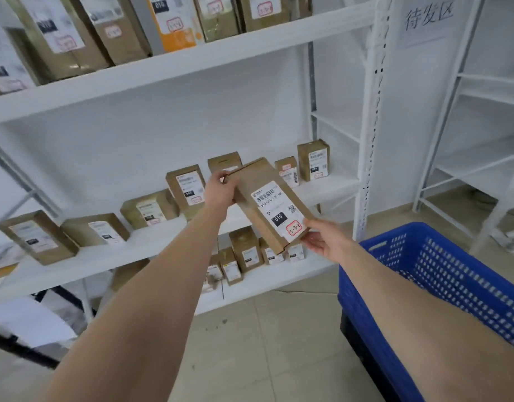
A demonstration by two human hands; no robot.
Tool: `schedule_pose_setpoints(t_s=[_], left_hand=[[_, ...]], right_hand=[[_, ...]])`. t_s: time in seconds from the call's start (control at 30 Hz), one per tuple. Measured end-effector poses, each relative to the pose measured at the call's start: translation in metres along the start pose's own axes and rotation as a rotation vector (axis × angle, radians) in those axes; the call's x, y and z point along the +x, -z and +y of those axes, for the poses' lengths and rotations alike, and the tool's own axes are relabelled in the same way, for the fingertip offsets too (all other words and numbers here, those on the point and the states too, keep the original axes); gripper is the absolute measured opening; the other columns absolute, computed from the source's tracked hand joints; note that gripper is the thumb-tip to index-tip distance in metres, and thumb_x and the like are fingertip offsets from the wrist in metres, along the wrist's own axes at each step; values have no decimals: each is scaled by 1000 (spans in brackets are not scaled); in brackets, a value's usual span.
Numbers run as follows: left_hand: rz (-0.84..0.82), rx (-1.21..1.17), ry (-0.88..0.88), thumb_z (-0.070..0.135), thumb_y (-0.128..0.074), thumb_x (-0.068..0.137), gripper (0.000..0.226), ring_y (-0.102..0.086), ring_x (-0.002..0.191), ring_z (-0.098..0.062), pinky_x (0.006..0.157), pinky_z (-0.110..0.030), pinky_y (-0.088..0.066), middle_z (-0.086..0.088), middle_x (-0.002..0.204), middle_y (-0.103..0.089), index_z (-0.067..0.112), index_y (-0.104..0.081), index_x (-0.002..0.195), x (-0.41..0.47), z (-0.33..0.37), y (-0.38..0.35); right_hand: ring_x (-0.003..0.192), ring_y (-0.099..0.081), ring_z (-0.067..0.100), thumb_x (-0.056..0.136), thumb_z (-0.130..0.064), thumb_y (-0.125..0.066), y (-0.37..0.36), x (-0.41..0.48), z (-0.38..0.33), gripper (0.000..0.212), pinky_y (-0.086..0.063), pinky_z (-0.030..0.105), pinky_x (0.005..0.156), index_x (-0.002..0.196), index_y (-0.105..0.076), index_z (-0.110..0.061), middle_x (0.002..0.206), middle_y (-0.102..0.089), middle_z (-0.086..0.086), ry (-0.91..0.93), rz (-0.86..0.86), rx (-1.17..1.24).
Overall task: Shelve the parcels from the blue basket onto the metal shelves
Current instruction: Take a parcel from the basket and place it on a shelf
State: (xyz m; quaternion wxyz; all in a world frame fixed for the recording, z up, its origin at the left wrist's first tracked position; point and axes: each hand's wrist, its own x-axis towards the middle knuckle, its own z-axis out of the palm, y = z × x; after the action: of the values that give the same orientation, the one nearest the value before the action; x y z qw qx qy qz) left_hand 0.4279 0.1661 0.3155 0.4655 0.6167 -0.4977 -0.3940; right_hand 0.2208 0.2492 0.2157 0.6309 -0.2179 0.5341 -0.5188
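Parcel (268,203), long axis upper-left to lower-right, fingers of left hand (221,190) and right hand (322,238) around its ends.

Two hands, the left hand (221,190) and the right hand (320,237), held one parcel (267,204). One blue basket (441,274) stood at the near right. Two shelving units were in view: the main unit (371,111) and a second unit (493,95) at the far right. Seven labelled boxes (186,187) lined the middle shelf (163,245). At least five small boxes (247,249) sat on the lower shelf (279,277), and at least six tall boxes (119,27) on the top shelf (192,62), cropped by the frame. One paper sign (424,21) hung at the far right.
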Motion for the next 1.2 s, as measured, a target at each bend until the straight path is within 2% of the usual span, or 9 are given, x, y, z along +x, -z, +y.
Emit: schedule_pose_setpoints(t_s=[0.1,0.2,0.27,0.33,0.47,0.67,1.0,1.1,1.2], left_hand=[[70,43,-51,17,-60,90,40,-60,98,-23,89,-45,-54,-5,120,-58,17,-50,130,12,-2,28],[65,43,-67,13,-58,91,40,-60,95,-23,92,-46,-52,-2,114,-57,17,-52,130,20,-1,47],[57,70,-85,11,-56,92,41,-60,96,-24,90,-46,-53,0,107,-55,18,-51,132,23,0,58],[58,87,-92,10,-55,92,44,-60,98,-23,89,-47,-54,0,112,-56,21,-50,135,23,0,67],[73,103,-62,6,-50,94,50,-55,80,-12,87,-47,-55,-2,132,-52,27,-45,139,19,-3,81],[74,73,6,4,-46,96,58,-59,108,-26,87,-49,-54,1,140,-48,30,-35,146,7,-9,94],[90,101,-7,1,-48,95,64,-61,107,-28,82,-44,-56,-7,130,-56,30,-28,148,-9,-11,115],[91,96,-12,3,-49,96,63,-61,107,-27,83,-43,-57,-7,131,-56,31,-28,148,-14,-14,119],[104,109,-31,3,-49,96,61,-60,109,-26,83,-39,-56,-8,132,-56,30,-29,148,-19,-18,121]], right_hand=[[71,-67,21,88,0,-64,-39,1,17,7,-58,22,56,94,-62,-4,84,-69,15,-19,-37,31],[59,-70,19,87,6,-62,-69,4,30,7,-57,23,52,93,-62,3,84,-68,18,-44,-59,55],[63,-70,21,85,7,-64,-82,5,36,14,-57,23,52,99,-62,7,87,-69,20,-52,-73,67],[66,-72,22,84,7,-65,-90,6,41,19,-56,23,52,102,-62,9,88,-71,20,-59,-78,52],[61,-72,20,84,9,-65,-102,0,45,16,-55,21,50,100,-63,10,80,-72,18,-73,-94,12],[59,-71,20,83,10,-65,-110,-10,49,9,-55,22,49,92,-64,7,70,-72,15,-95,-118,-28],[60,-70,19,88,10,-59,-123,-22,50,7,-59,23,55,90,-60,4,85,-68,17,-129,-156,-95],[59,-69,17,88,9,-59,-124,-25,51,6,-59,24,59,89,-60,3,84,-68,15,-143,-169,-133],[59,-69,18,89,7,-60,-124,-29,52,4,-58,24,59,88,-60,3,71,-70,12,-160,-193,-152]])
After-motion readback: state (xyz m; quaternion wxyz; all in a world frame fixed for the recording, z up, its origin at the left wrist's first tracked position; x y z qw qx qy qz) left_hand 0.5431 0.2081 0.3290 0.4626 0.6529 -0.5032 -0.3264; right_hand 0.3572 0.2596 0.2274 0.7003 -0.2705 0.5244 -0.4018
